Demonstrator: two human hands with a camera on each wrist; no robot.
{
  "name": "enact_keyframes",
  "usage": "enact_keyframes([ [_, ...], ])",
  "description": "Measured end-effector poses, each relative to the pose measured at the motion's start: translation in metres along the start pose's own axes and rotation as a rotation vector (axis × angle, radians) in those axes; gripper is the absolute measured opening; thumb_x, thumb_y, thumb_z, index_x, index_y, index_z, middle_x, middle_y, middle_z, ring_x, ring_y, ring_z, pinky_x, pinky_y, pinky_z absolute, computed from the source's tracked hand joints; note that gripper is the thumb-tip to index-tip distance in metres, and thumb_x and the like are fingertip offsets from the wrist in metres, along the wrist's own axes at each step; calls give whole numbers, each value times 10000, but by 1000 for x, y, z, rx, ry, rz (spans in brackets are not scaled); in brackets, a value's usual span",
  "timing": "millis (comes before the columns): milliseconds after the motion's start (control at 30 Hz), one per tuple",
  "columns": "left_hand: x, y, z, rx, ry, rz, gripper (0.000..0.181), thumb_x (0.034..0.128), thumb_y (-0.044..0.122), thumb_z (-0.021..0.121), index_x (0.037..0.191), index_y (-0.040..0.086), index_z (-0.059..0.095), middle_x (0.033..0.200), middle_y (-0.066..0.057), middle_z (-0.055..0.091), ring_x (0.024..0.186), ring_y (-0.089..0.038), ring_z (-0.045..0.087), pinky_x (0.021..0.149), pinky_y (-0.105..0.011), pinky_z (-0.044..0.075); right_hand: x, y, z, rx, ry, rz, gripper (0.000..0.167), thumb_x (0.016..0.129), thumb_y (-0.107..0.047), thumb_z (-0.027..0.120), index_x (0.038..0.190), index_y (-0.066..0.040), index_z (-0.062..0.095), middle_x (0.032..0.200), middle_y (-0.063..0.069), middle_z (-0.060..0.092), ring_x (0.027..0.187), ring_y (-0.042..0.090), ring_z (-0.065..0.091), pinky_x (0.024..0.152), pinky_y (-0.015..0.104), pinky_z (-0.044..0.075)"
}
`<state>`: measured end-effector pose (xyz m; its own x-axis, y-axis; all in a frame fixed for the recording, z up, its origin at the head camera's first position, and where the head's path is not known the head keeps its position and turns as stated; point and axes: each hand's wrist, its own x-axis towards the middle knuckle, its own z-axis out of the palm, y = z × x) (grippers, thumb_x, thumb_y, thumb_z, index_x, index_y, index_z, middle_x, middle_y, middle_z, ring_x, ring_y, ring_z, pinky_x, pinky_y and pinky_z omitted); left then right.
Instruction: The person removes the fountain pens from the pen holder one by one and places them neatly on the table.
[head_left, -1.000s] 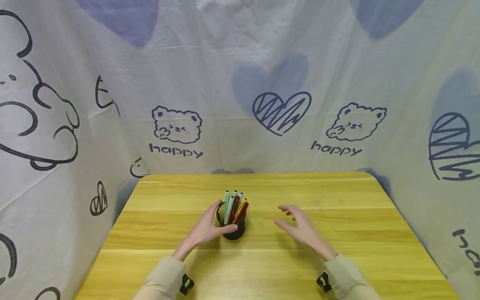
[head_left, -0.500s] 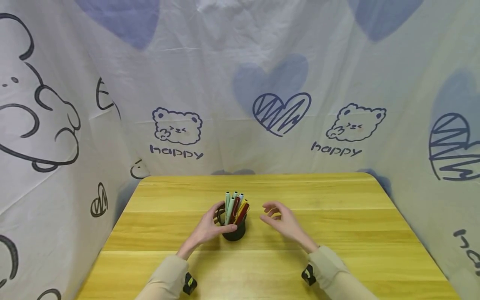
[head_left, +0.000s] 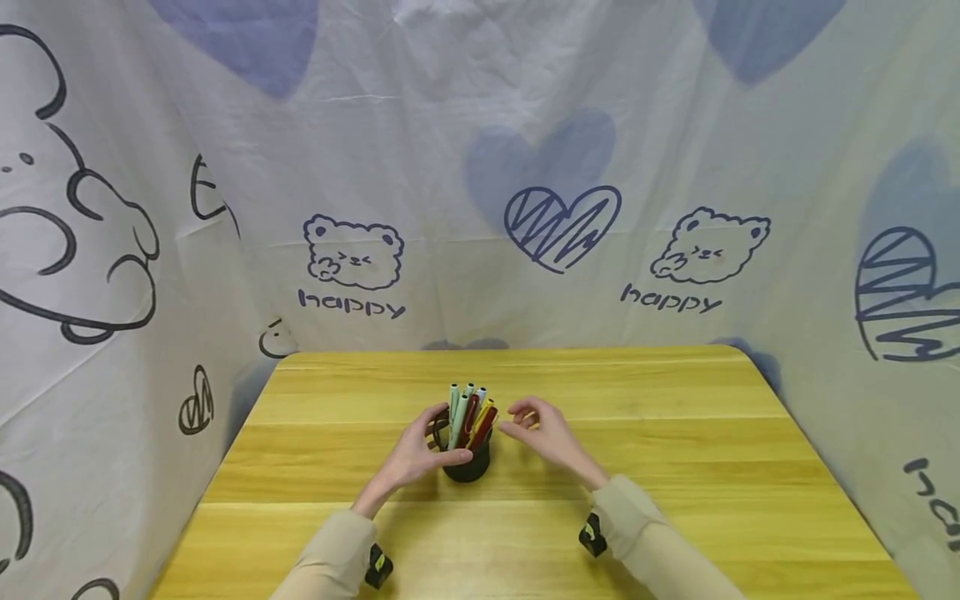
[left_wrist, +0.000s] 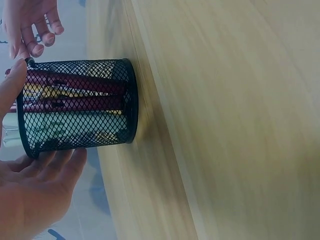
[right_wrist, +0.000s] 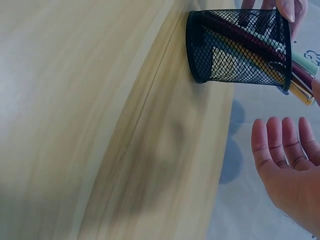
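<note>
A black mesh pen holder (head_left: 468,469) stands upright on the table, filled with several pens. Pale green pens (head_left: 459,421) lean at its left, while dark red pens (head_left: 483,430) and a yellow one (head_left: 491,403) are on the right. My left hand (head_left: 411,457) grips the holder near its rim, thumb on the near side and fingers around the left side. Just right of the pens hovers my right hand (head_left: 549,435), fingers gently bent. In the right wrist view its thumb is close to the pen tops; whether they touch I cannot tell.
The wooden table (head_left: 637,483) extends on both sides of the holder. A printed white cloth (head_left: 450,208) hangs behind the table and along its left and right sides. Dark wrist-worn devices (head_left: 592,535) sit under both sleeves.
My right hand has moved left towards the pens, and its fingers have bent more. The left hand stays at the holder, which stands where it was.
</note>
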<state>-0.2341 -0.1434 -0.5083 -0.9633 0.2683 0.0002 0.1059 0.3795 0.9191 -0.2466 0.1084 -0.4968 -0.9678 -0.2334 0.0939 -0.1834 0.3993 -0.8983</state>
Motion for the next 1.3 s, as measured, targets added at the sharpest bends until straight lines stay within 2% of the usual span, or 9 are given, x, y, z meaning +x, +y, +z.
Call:
enact_keyframes([
  [267,0,1,0,14,8,-9,979,767,270,892,1538,12,347,1552,-228,433,1395,-457,461,1122,-595,441,7,-4,8,-30,25,8,247,882,-212,783,1022,-42,672,890,69,648,777,110,586,696,201,504],
  [667,0,2,0,-6,3,2,961,784,210,879,1534,-33,330,1531,-249,450,1376,-471,475,1106,-589,460,12,-9,15,-3,33,-8,251,869,-203,797,989,-18,677,842,78,636,736,114,568,646,202,481],
  [933,1,0,0,16,2,-1,975,774,257,887,1534,-16,341,1538,-245,442,1383,-476,465,1108,-586,459,15,-9,17,-12,36,-21,228,858,-180,802,963,-14,687,834,75,638,705,94,551,614,184,473],
  [1300,0,2,0,37,9,-17,971,768,269,893,1533,4,357,1554,-229,428,1388,-479,456,1111,-601,449,16,-9,16,-43,21,-68,181,885,-195,773,936,-34,708,870,98,682,730,94,588,651,200,514],
])
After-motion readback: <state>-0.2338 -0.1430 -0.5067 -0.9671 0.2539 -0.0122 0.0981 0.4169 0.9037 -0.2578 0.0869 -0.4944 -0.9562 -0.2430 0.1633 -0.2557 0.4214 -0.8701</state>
